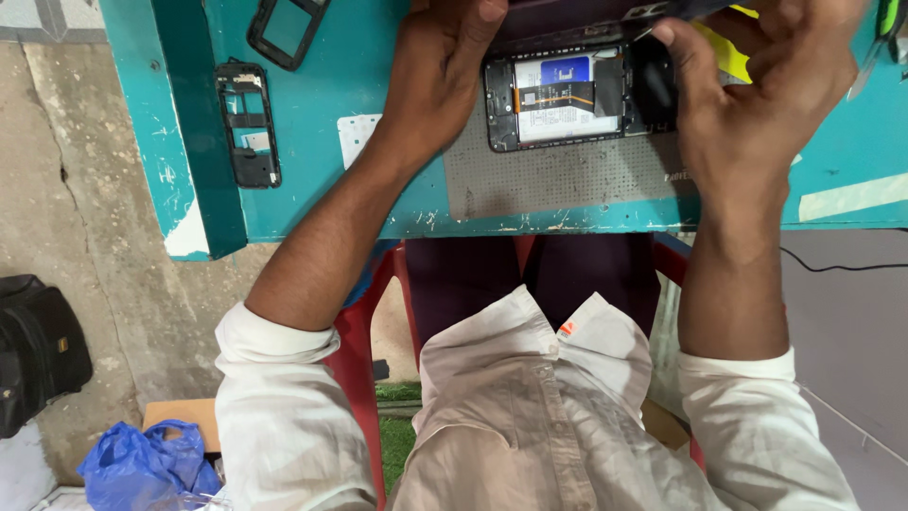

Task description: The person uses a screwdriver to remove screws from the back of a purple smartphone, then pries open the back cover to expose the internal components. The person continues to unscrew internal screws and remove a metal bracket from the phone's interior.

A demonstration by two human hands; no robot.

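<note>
An opened smartphone (558, 99) lies on a grey perforated mat (567, 180), with its battery and an orange ribbon cable exposed. A dark back panel (567, 21) sits tilted along the phone's far edge. My left hand (440, 76) grips the panel's left end, next to the phone's left side. My right hand (757, 90) curls over the phone's right end, its thumb and fingers pinching the panel's right end. A yellow piece (728, 52) shows behind my right fingers.
On the teal table (312, 189) lie a black phone frame (248, 123), a second black frame (287, 28) and a small white plate (357, 137). A green-handled tool (889, 19) sits far right. Below are a black bag (38, 350), a blue plastic bag (142, 464) and a red chair (355, 350).
</note>
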